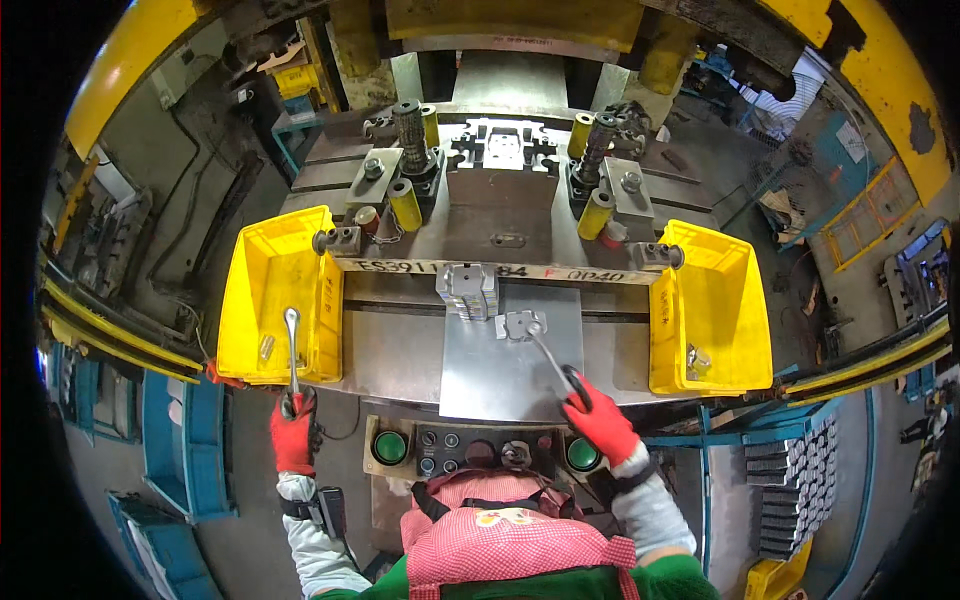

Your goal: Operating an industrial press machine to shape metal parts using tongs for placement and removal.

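My left hand [293, 435], in a red glove, is closed round the dark handle of a metal rod tool with a round end [292, 345]. That tool points away from me, over the near part of the left yellow bin. A similar rod tool [553, 364] sits in my right hand [604, 424], also red-gloved and closed. Its round tip meets a flat stamped metal part [515, 325] on a smooth metal sheet [500, 385]. Just left of that part stands a stack of similar metal parts [467, 290].
Beyond the sheet is a press die [500, 215] with guide posts and yellow cylinders. Yellow bins [240, 300] [735, 310] flank it. Below the table edge sits a control panel [478, 447] with green buttons. Rows of metal parts [795, 485] fill a rack at the lower right.
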`<move>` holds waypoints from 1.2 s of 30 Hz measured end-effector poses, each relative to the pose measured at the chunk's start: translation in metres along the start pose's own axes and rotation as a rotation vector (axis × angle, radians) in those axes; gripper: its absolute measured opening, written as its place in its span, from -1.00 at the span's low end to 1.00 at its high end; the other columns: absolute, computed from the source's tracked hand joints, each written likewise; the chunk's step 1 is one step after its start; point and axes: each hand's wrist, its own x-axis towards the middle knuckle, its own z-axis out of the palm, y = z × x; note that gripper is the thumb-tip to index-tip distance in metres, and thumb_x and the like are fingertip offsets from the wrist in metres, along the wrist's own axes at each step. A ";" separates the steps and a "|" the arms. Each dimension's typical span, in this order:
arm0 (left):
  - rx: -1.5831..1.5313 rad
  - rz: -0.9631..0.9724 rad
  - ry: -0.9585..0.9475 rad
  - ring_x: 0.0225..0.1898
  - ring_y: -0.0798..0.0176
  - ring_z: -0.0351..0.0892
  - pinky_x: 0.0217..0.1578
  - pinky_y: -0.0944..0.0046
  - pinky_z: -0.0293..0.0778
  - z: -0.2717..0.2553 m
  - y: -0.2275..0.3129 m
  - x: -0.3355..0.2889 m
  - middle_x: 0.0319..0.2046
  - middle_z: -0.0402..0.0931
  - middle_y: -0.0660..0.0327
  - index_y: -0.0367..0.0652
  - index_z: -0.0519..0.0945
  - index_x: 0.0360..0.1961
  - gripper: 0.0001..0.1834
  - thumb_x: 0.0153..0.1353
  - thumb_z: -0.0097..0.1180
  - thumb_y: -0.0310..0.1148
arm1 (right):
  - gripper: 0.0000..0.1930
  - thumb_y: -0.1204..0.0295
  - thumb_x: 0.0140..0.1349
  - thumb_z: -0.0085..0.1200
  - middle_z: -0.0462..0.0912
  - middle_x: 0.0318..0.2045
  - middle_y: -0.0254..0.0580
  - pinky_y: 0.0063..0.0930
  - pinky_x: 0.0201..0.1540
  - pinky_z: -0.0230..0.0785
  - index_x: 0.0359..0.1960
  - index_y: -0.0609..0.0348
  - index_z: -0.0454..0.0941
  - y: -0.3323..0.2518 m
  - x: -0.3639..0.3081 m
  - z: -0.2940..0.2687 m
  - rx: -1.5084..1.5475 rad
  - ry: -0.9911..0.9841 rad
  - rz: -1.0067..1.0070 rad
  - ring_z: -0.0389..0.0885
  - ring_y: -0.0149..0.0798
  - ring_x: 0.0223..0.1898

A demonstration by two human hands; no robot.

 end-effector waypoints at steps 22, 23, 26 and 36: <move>-0.432 0.222 -0.112 -0.76 0.50 0.25 -0.79 0.48 0.19 0.020 -0.094 -0.004 -0.66 0.31 0.38 -0.12 0.35 -0.36 -0.81 -0.04 0.06 -0.51 | -0.61 0.27 -0.04 0.00 0.50 -0.38 -0.15 -0.47 -0.27 0.26 -0.21 0.25 0.33 -0.169 0.232 -0.006 0.026 0.231 -0.306 0.46 -0.25 -0.33; -0.495 0.131 -0.138 -0.76 0.50 0.25 -0.79 0.48 0.19 0.017 -0.078 -0.025 -0.66 0.31 0.37 -0.12 0.34 -0.37 -0.80 -0.04 0.06 -0.51 | -0.61 0.28 -0.04 0.00 0.50 -0.38 -0.15 -0.48 -0.26 0.26 -0.20 0.25 0.34 -0.166 0.233 -0.006 0.038 0.238 -0.285 0.46 -0.25 -0.33; -0.587 -0.027 -0.157 -0.77 0.48 0.25 -0.81 0.48 0.20 0.014 -0.063 -0.042 -0.67 0.30 0.35 -0.13 0.33 -0.35 -0.79 -0.04 0.05 -0.51 | -0.61 0.28 -0.06 0.00 0.51 -0.36 -0.12 -0.48 -0.26 0.27 -0.20 0.25 0.35 -0.169 0.233 -0.014 -0.032 0.200 -0.200 0.46 -0.25 -0.31; -0.418 0.011 0.323 -0.37 0.39 0.31 -0.32 0.40 0.30 0.003 -0.204 -0.003 -0.32 0.34 0.25 -0.26 0.25 -0.05 -0.52 -0.05 0.08 -0.51 | -0.53 0.40 0.09 -0.10 0.40 -0.17 -0.15 -0.55 -0.13 0.22 0.05 0.23 0.13 -0.064 0.064 -0.057 0.551 0.638 -0.365 0.36 -0.37 -0.19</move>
